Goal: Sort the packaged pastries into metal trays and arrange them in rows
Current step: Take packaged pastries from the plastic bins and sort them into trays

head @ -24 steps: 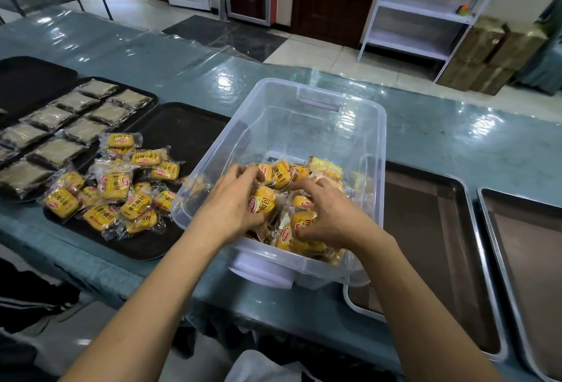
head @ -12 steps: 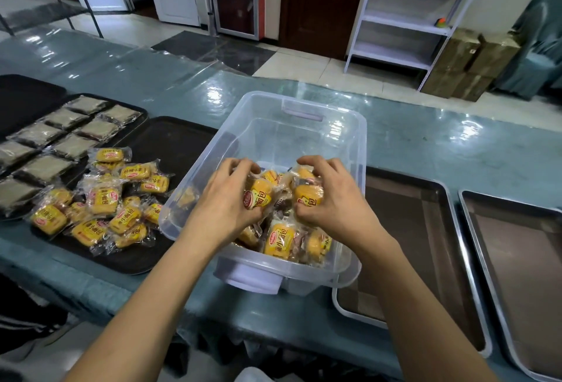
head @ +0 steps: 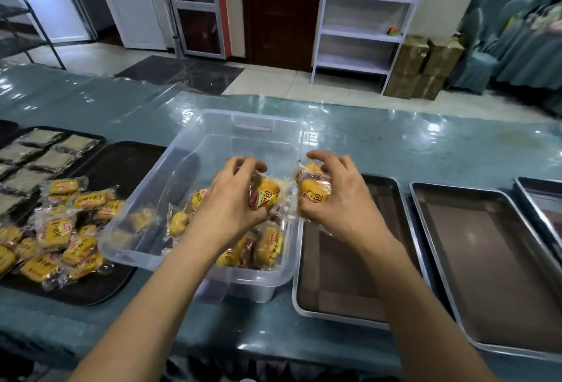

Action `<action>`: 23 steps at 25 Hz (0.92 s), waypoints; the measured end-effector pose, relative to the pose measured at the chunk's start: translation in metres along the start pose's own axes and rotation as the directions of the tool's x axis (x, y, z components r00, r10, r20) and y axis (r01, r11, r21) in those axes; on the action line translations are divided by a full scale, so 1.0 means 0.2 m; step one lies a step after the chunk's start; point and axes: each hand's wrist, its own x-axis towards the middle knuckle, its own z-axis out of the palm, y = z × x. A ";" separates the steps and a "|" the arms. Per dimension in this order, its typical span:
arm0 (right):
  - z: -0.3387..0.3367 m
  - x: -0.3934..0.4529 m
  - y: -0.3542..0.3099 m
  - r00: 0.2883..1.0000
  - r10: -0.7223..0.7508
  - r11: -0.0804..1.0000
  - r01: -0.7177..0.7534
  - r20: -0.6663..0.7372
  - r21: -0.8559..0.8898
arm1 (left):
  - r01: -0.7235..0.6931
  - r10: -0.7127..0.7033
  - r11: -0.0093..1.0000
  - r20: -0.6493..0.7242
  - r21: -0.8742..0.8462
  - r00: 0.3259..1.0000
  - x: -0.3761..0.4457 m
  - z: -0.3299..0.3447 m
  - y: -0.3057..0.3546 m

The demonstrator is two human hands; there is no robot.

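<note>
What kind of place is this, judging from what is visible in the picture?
Probably a small food packing or sorting workroom, not a home kitchen. A long teal plastic-covered table holds several bare rectangular metal trays, a clear plastic bin of yellow wrapped pastries, and stacked cardboard boxes sit by a white shelf unit.

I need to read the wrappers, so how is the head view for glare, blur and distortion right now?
Head view: bright glare patches on the glossy table cover; wide-angle bending at the edges, trays look skewed; the yellow packaged pastries in the left hand and right hand are slightly soft, the print not cleanly legible; the clear bin wall blurs the pastries behind it.
</note>
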 end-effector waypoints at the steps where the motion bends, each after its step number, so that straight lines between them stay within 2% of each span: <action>1: -0.04 -0.02 0.04 1.000 0.010 1.000 -0.010 -0.013 0.003 | -0.022 0.022 1.000 0.002 0.010 1.000 0.01 0.03 0.05; 15: -0.75 -0.65 0.76 0.948 0.246 0.966 -0.257 -0.202 -0.028 | -0.269 0.271 0.963 0.150 -0.036 0.951 0.00 0.71 0.93; 23: -1.16 -1.18 1.11 0.861 0.393 0.907 -0.421 -0.322 -0.019 | -0.391 0.414 0.910 0.240 -0.138 0.878 -0.16 1.15 1.49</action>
